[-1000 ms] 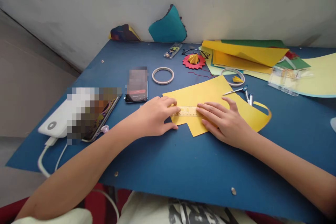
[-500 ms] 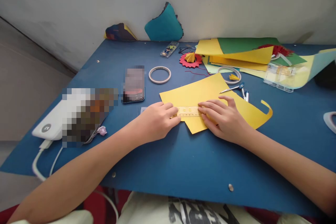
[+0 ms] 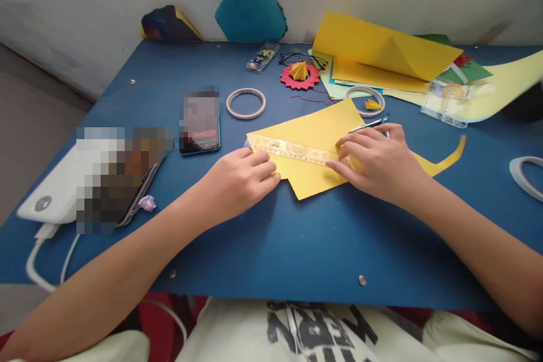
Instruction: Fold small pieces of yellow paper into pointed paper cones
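Blue counter (image 3: 263,249) up front, and the first action on it is the left hand (image 3: 244,178), its fingers curled together at the near left edge of the yellow paper sheet (image 3: 316,121) — whether they pinch it or merely press, I cannot tell. That sheet lies flat, mid-counter, a stepped notch in its near edge. Straight across it, slanting down to the right, runs the clear plastic ruler (image 3: 297,150), and here's the right hand (image 3: 375,155), thumb and fingertips closed on the ruler's right end!

So where do we stand? The notch looks like cutting already done, and a thin yellow strip (image 3: 453,156) curls out on the right, seemingly part of the same sheet. The ruler is on the paper, but no drawn line can be made out beside it and neither hand holds a pen; I'd call it lining-up, with any marking yet to be done.

Just behind the right hand, partly hidden, what looks like a drawing compass (image 3: 385,119). Farther back, a smartphone (image 3: 199,143), then a tape roll (image 3: 246,116) — and beyond them a red-and-yellow paper rosette (image 3: 299,74) near the stacked coloured paper (image 3: 382,45).
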Demonstrator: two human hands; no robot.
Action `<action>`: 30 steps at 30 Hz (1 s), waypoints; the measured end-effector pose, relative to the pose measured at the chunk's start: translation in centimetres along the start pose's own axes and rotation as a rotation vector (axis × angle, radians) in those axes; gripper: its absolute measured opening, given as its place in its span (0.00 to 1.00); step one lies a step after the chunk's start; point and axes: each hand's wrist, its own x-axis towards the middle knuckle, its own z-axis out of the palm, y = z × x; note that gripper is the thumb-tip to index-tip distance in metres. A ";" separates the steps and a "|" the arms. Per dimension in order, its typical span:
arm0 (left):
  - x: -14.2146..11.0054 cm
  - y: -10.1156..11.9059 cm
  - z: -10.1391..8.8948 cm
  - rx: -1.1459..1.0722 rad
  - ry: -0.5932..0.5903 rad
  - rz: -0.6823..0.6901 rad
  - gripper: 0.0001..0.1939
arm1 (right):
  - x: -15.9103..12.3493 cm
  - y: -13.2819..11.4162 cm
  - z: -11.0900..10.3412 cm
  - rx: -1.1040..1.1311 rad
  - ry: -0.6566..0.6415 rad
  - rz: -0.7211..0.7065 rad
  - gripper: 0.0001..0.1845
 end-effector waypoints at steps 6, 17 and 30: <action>-0.3 -1.4 -0.1 -0.024 0.005 -0.054 0.14 | -0.3 0.1 0.0 0.080 -0.089 -0.075 0.13; -0.2 -1.9 0.4 -0.187 -0.118 -0.230 0.15 | -0.9 1.6 -0.6 0.283 -0.241 0.031 0.13; 0.1 -1.2 2.3 -0.270 -0.195 -0.308 0.21 | -1.0 -1.6 -0.1 0.358 -0.106 -0.032 0.13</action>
